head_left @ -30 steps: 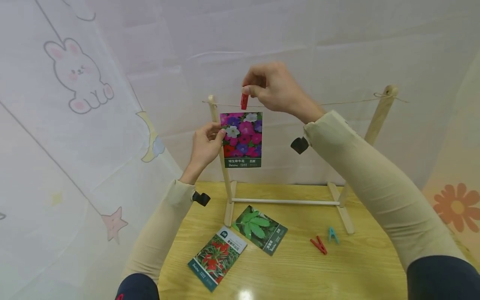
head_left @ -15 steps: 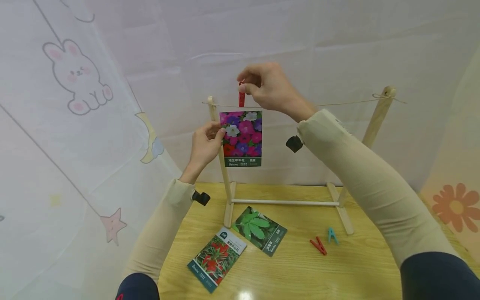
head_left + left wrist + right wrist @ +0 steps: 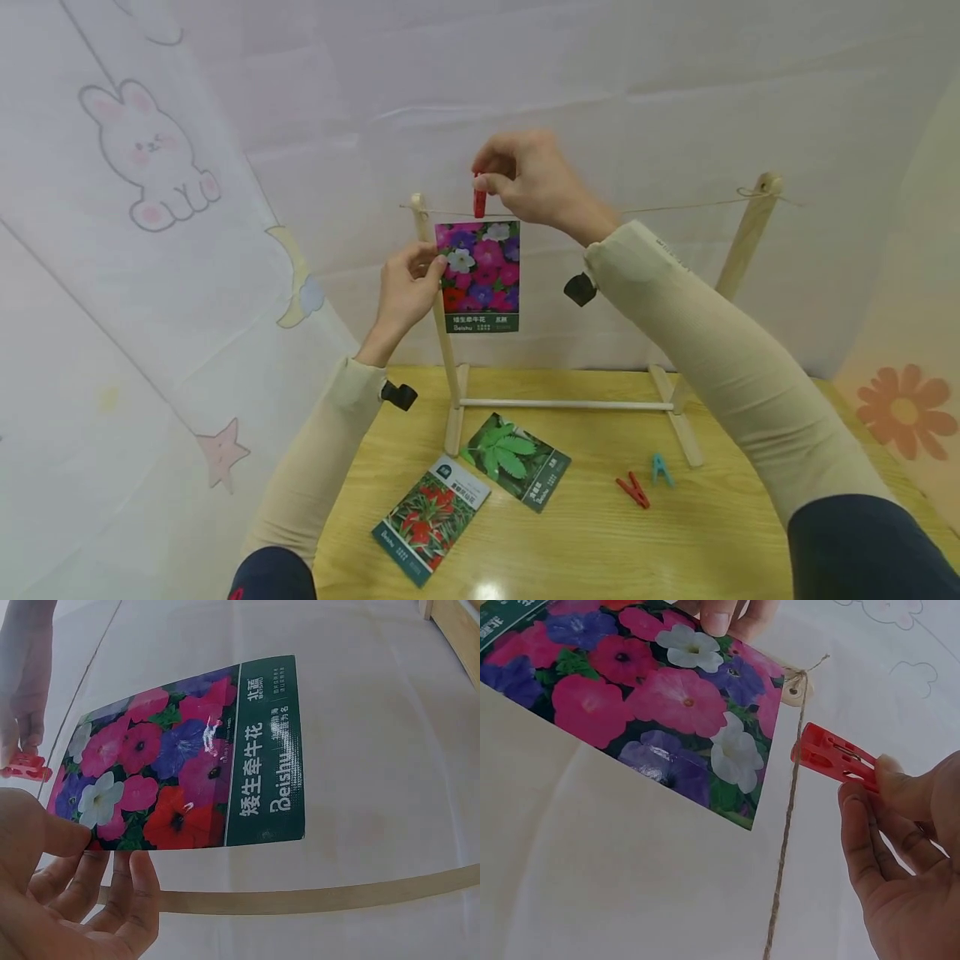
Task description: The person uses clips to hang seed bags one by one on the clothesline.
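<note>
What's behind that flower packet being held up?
Around the flower packet, the head view shows pale cloth and, by the packet's left edge, a wooden post. From there, the packet hides what's directly behind; its back shows in no view.

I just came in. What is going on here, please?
A person's left hand holds a flower packet by one side, just below a string tied between wooden posts. The right hand pinches a red clothespin at the string; the packet is not yet clipped. On the table lie a red-blossom packet, a green-leaf packet, a second red clothespin and a blue clothespin.
</note>
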The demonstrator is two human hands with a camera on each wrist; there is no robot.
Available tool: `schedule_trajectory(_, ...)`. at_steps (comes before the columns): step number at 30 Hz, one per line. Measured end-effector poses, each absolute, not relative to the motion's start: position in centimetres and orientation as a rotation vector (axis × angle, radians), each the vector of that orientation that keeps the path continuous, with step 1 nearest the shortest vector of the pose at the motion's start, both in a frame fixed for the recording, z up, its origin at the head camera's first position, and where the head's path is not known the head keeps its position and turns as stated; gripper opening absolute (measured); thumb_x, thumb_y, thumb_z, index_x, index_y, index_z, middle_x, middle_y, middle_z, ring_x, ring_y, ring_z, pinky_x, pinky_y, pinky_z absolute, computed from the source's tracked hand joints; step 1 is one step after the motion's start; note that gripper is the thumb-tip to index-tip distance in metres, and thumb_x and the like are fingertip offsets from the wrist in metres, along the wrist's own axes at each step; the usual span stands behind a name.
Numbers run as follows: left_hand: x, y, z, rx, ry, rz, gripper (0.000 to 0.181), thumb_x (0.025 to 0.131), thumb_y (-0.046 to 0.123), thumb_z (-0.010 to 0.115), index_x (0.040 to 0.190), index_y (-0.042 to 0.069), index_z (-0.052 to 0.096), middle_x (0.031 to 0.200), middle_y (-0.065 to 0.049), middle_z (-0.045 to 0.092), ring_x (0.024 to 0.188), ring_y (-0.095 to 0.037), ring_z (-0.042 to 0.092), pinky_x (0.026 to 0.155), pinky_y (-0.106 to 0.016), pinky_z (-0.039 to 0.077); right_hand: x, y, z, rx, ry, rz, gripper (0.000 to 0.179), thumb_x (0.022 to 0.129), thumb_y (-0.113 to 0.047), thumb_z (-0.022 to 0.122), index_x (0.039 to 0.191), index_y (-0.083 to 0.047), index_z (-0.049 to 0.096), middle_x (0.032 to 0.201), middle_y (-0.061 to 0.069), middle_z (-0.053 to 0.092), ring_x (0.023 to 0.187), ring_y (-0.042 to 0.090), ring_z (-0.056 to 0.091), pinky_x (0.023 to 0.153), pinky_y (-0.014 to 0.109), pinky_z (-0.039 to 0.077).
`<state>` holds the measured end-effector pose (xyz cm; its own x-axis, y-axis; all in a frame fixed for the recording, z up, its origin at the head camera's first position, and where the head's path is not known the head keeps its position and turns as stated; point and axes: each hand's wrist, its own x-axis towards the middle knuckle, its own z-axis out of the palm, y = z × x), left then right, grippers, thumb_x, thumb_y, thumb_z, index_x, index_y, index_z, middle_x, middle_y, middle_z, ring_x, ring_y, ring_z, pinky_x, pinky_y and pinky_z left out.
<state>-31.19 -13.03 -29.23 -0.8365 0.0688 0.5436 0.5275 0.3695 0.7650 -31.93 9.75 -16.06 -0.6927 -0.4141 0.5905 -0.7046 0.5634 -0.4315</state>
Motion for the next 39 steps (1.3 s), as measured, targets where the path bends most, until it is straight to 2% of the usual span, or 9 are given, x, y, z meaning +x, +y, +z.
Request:
schedule_trajectory(5, -31.1, -13.1, -29.3, -0.516, -2.214, -1.473, 0.027, 0.106, 0.010, 0.065, 0.128, -0.005, 0.070, 0.120, -0.023, 0.075, 0.103, -0.038, 0.075, 0.070, -0.019, 0.059, -32.2, 9.4, -16.4, 0.903, -2.350, 0.925, 0.012, 0.104, -0.010, 0.070, 0.108, -0.001, 0.077, 0.098, 0.015, 0.079, 0.075, 0.020, 0.065, 0.063, 0.023, 0.045)
schedule_trajectory(11, -31.1, -13.1, -29.4, -0.509, -2.220, -1.477, 0.027, 0.106, 0.010, 0.065, 0.128, -0.005, 0.070, 0.120, -0.023, 0.075, 0.103, -0.037, 0.075, 0.071, -0.020, 0.060, -32.4, 9.3, -16.6, 0.903, -2.356, 0.913, 0.011, 0.104, -0.009, 0.070, 0.106, -0.001, 0.078, 0.096, 0.015, 0.079, 0.072, 0.018, 0.062, 0.063, 0.022, 0.046)
schedule_trajectory(18, -30.9, -13.1, -29.1, -0.499, -2.219, -1.471, 0.026, 0.106, 0.011, 0.066, 0.127, -0.004, 0.071, 0.121, -0.022, 0.075, 0.104, -0.037, 0.076, 0.071, -0.023, 0.063, -32.5, 9.2, -16.6, 0.914, -2.370, 0.926, 0.011, 0.104, -0.009, 0.070, 0.106, -0.001, 0.078, 0.096, 0.015, 0.079, 0.074, 0.018, 0.065, 0.065, 0.022, 0.048)
schedule_trajectory(25, -30.9, -12.9, -29.1, -0.524, -2.197, -1.466, 0.025, 0.105, 0.008, 0.066, 0.125, -0.007, 0.071, 0.116, -0.024, 0.076, 0.099, -0.039, 0.076, 0.069, -0.018, 0.059, -32.6, 9.1, -17.0, 0.921, -2.409, 0.930, 0.012, 0.104, -0.009, 0.069, 0.107, -0.002, 0.079, 0.096, 0.015, 0.079, 0.076, 0.020, 0.067, 0.066, 0.024, 0.051)
schedule_trajectory(39, -31.0, -12.9, -29.0, -0.535, -2.179, -1.473, 0.023, 0.105, 0.007, 0.066, 0.123, -0.007, 0.072, 0.115, -0.025, 0.076, 0.101, -0.039, 0.076, 0.069, -0.017, 0.059, -32.6, 8.9, -17.3, 0.940, -2.476, 0.917, 0.016, 0.106, -0.012, 0.067, 0.113, -0.002, 0.077, 0.101, 0.014, 0.080, 0.080, 0.022, 0.069, 0.070, 0.030, 0.051)
